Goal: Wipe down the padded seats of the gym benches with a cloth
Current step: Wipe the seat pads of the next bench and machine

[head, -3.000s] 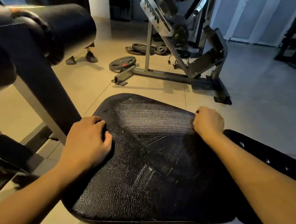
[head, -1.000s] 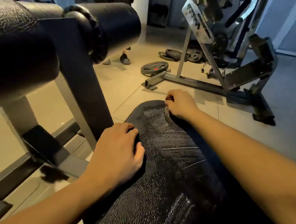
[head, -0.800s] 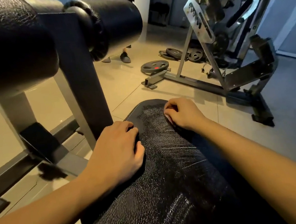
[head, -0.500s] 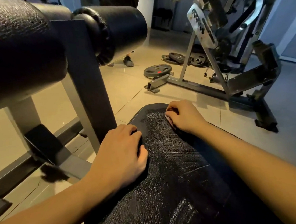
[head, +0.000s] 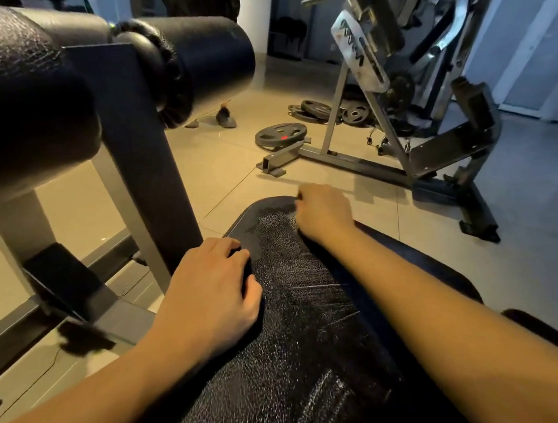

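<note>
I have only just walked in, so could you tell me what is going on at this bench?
A person is bent over a black padded seat. The left hand grips its left edge. The right hand, fingers curled, presses on the far end, where pale streaks show on the pad. No cloth is visible; it may be hidden under that fist. Weight plates lie on the floor beyond.
</note>
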